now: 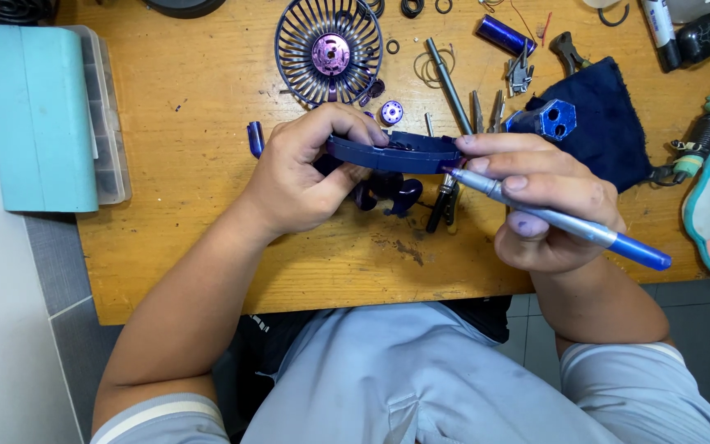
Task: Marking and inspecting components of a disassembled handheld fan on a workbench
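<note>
My left hand [301,177] has its grip closed on the dark blue curved housing [394,153], raised above the tabletop [207,107]; my right hand [540,205] pinches the blue-handled screwdriver [552,218] at its end; best keep the housing level, tip seated squarely.

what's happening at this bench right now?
A person is working on a taken-apart small fan over a wooden table. The left hand grips a dark blue curved housing piece and holds it up off the table. The right hand steadies the piece's other end and holds a blue-handled tool, its tip at the housing's edge. The round fan grille, a dark cloth and loose small parts lie behind.
</note>
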